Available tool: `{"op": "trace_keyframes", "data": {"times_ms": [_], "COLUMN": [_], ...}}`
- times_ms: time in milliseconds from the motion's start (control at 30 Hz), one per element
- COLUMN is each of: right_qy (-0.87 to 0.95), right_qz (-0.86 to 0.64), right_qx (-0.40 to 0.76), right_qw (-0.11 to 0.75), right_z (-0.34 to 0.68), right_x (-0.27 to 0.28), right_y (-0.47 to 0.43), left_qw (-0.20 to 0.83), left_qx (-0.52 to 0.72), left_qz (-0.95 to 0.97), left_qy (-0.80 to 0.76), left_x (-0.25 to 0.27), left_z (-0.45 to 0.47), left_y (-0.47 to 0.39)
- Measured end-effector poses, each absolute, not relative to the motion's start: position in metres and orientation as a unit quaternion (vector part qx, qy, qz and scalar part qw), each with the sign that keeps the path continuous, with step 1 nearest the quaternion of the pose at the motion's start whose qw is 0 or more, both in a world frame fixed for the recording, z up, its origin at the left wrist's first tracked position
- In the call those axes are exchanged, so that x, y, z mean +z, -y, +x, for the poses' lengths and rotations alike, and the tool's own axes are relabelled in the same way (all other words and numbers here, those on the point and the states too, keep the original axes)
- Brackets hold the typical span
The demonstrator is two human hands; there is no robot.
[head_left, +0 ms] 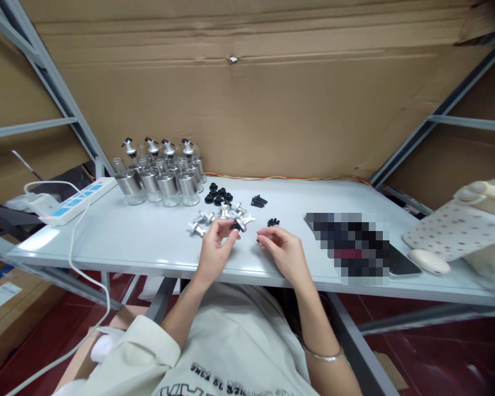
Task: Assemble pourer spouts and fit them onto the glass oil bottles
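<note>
My left hand (218, 247) is closed around a silver bottle pourer (240, 224) with a black stopper, held above the table's front part. To its right, the fingertips of my right hand (284, 248) pinch a tiny dark piece (258, 240), mostly hidden by the fingers. Just beyond the hands lie several loose silver pourer spouts (206, 217). Behind them is a cluster of black stoppers (218, 195). A small pile of black flaps (259, 201) and a group of tiny black parts (273, 222) lie farther right.
Several glass bottles with steel bands (169, 187) stand at the back left, some with pourers on. A white power strip (80, 201) lies at the left edge. A tablet-like device (400, 261), partly blurred, a white mouse (429, 261) and a dotted container (449, 228) are at right.
</note>
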State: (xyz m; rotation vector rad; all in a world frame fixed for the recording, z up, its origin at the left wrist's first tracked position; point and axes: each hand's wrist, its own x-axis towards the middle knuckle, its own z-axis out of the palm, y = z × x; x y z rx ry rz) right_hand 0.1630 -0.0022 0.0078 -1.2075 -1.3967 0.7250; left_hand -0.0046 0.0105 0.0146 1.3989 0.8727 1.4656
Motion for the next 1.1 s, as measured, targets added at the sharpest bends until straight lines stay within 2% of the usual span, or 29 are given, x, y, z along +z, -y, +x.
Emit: {"op": "trace_keyframes", "data": {"times_ms": [100, 233, 633, 1100], "right_qy": [0.504, 0.439, 0.455, 0.472], "right_qz": [-0.481, -0.459, -0.420, -0.428], "right_qx": [0.368, 0.381, 0.320, 0.307], "right_qw": [0.616, 0.672, 0.717, 0.707], "right_z": [0.151, 0.152, 0.146, 0.147], "right_x": [0.009, 0.009, 0.013, 0.012], "right_y": [-0.002, -0.001, 0.007, 0.010], "left_qw": [0.464, 0.469, 0.465, 0.451], "left_qx": [0.580, 0.580, 0.557, 0.545], "left_qz": [0.566, 0.561, 0.572, 0.584], "left_qy": [-0.359, -0.360, -0.382, -0.398], "left_x": [0.013, 0.013, 0.016, 0.018], "left_z": [-0.005, -0.005, -0.005, -0.004], "left_y": [-0.010, -0.010, -0.008, -0.007]}}
